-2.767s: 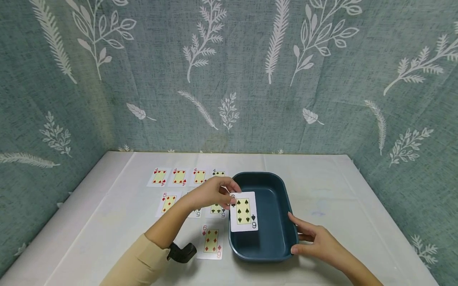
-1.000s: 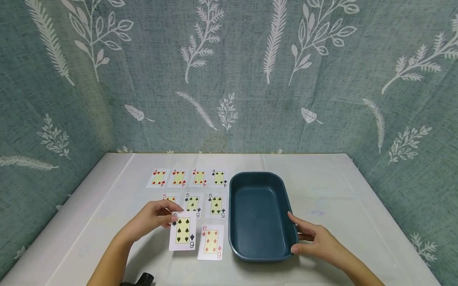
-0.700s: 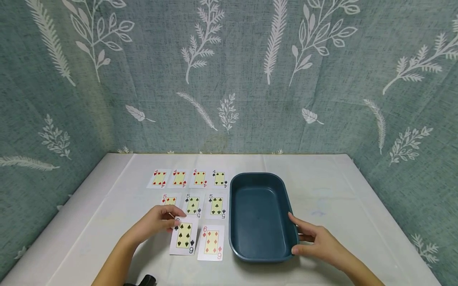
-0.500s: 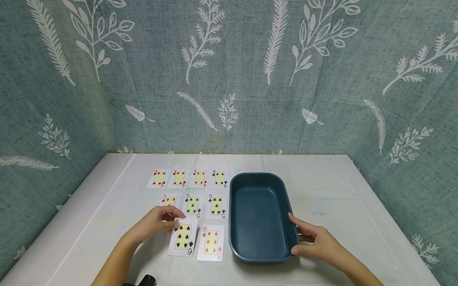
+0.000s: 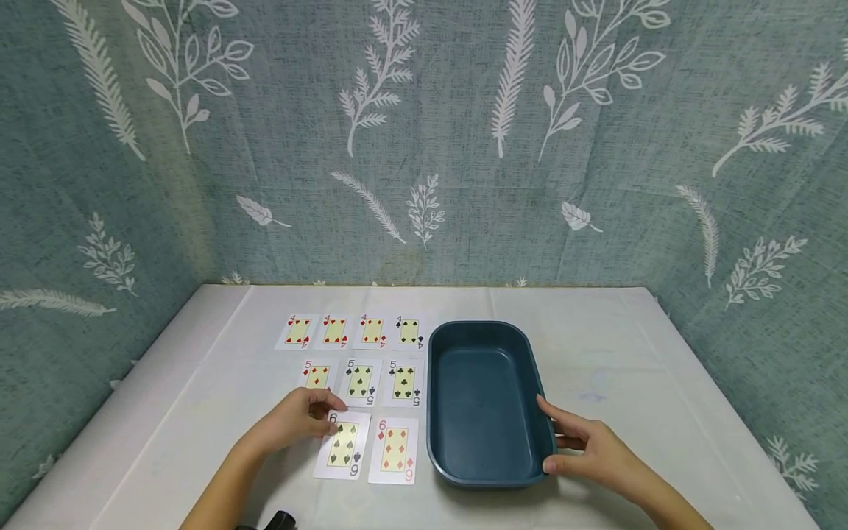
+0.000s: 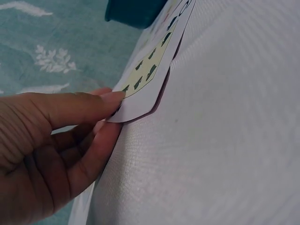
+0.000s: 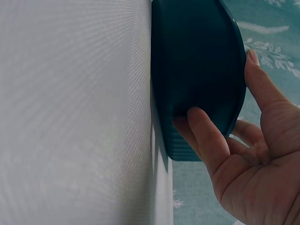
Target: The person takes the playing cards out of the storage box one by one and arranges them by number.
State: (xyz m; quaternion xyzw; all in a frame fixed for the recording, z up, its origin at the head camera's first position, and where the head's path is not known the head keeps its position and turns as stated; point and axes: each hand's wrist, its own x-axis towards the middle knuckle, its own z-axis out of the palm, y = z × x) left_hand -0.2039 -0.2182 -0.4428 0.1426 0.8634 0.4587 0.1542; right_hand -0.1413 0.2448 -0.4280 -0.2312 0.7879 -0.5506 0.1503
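Observation:
My left hand (image 5: 294, 419) pinches the upper left corner of a six of spades playing card (image 5: 342, 445), thumb on its face. In the left wrist view, the card (image 6: 147, 65) lies low over the white cloth, its near edge slightly raised. Right beside it lies a six of diamonds (image 5: 394, 450). On the right, my right hand (image 5: 586, 449) rests its fairly straight fingers against the outer side of a dark blue rectangular bin (image 5: 490, 482). In the right wrist view, the thumb (image 7: 260, 79) is at the bin's rim, other fingers (image 7: 208, 138) on its wall.
Behind the sixes are a five of diamonds (image 5: 318, 375), five of spades (image 5: 360, 381) and five of clubs (image 5: 403, 382). Farther back lies a row of fours, ending with the four of spades (image 5: 409, 331). White cloth (image 5: 616, 353) covers the table; patterned fabric (image 5: 424, 147) hangs around it.
My left hand has brought the six of spades from over the bin leftward, then lowered it beside the six of diamonds and tilted it slightly. The right hand stays at the bin.

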